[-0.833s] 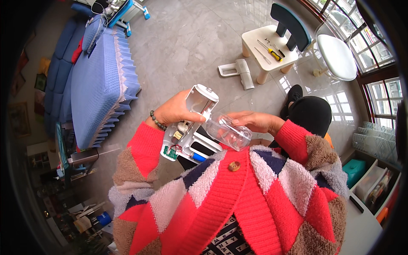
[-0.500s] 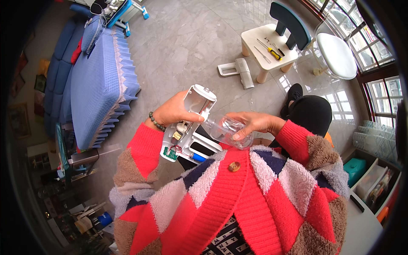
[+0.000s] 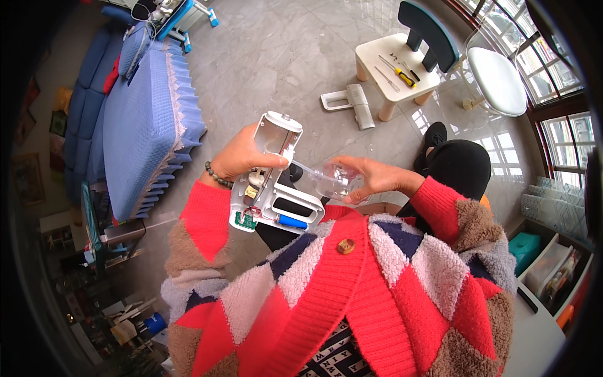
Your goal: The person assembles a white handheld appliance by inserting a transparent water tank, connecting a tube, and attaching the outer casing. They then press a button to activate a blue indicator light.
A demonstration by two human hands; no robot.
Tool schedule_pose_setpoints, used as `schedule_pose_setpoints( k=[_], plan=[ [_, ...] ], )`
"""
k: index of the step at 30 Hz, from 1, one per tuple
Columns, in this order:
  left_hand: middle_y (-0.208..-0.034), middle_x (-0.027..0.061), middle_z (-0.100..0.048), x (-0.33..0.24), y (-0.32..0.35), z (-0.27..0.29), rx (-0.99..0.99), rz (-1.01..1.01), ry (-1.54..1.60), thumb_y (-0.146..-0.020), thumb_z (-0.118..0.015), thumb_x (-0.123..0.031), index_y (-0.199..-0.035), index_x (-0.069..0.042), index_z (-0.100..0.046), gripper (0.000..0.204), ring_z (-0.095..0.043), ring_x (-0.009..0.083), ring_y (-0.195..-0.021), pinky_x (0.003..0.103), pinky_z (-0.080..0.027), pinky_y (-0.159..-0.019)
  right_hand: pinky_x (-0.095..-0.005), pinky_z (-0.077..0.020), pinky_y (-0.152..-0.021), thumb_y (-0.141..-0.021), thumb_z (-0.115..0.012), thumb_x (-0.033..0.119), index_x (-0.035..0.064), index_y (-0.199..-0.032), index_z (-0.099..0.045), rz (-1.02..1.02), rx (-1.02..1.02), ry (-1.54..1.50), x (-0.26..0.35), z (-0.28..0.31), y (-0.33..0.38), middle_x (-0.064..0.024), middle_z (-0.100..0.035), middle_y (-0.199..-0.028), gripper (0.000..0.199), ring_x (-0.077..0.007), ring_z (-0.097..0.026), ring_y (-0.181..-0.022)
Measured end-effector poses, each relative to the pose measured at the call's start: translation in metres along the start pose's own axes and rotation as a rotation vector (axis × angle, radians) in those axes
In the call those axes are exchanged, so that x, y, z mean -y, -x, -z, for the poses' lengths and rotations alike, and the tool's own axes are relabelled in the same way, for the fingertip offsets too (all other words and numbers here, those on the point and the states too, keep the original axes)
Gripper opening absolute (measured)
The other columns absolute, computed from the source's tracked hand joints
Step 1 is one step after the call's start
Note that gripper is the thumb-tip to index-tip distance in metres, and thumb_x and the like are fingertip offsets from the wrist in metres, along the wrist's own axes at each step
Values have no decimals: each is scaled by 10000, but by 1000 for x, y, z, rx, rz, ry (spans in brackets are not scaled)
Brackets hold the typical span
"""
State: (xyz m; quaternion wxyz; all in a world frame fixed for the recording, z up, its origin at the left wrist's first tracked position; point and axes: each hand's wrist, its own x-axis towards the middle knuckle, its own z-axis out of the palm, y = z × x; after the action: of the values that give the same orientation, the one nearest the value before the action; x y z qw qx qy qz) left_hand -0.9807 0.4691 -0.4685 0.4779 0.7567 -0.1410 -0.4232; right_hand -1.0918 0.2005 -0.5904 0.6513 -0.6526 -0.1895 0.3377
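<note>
Right now, from the head camera, my left hand (image 3: 242,157) has its fingers clenched round the upper part of an opened white appliance housing (image 3: 271,179), thumb across its face; inside it, below my fingers, I see a small green circuit board (image 3: 245,219), red wires and a blue cylindrical cell (image 3: 293,221). My right hand (image 3: 372,178) cups a clear plastic container (image 3: 331,180), fingers curled over it, just beside the housing, with a thin clear tube (image 3: 303,167) running between the two. To do this well, I judge I should hold the housing steady and ease the container along the tube's line, not twisting it.
</note>
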Motion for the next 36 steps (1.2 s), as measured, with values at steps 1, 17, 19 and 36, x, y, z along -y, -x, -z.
schedule_pose_setpoints(
  k=[1, 17, 19, 36],
  plan=[
    [-968, 62, -656, -3, 1, 2, -35, -17, -2, -733, -795, -88, -1182, -4, -571, 509, -651, 152, -866, 297, -525, -791, -390, -419, -1024, -715, -858, 254, 56, -1424, -422, -6, -13, 17, -1, 2, 1, -135, -587, -1272, 855, -253, -546, -1179],
    [-946, 95, -681, -46, 4, 18, -281, -209, -113, -729, -779, -109, -1169, 12, -580, 498, -697, 190, -831, 314, -559, -746, -400, -460, -1008, -692, -843, 220, 12, -1380, -418, 216, -374, 442, 16, 49, -5, -183, -569, -1301, 835, -322, -581, -1168],
    [-983, 60, -671, -51, -10, 22, -303, -236, -95, -721, -807, -115, -1168, -6, -596, 506, -658, 140, -866, 282, -537, -748, -398, -460, -1009, -694, -826, 198, 10, -1373, -419, 218, -436, 490, 21, 63, -13, -187, -570, -1295, 814, -322, -582, -1167],
    [-1029, 68, -686, 12, -140, 40, -464, -509, 4, -699, -853, -122, -1146, 6, -606, 526, -665, 151, -921, 296, -534, -818, -396, -449, -1009, -703, -832, 228, 21, -1349, -453, 122, -654, 767, 4, 168, -54, -206, -574, -1271, 777, -349, -558, -1185]
  ],
)
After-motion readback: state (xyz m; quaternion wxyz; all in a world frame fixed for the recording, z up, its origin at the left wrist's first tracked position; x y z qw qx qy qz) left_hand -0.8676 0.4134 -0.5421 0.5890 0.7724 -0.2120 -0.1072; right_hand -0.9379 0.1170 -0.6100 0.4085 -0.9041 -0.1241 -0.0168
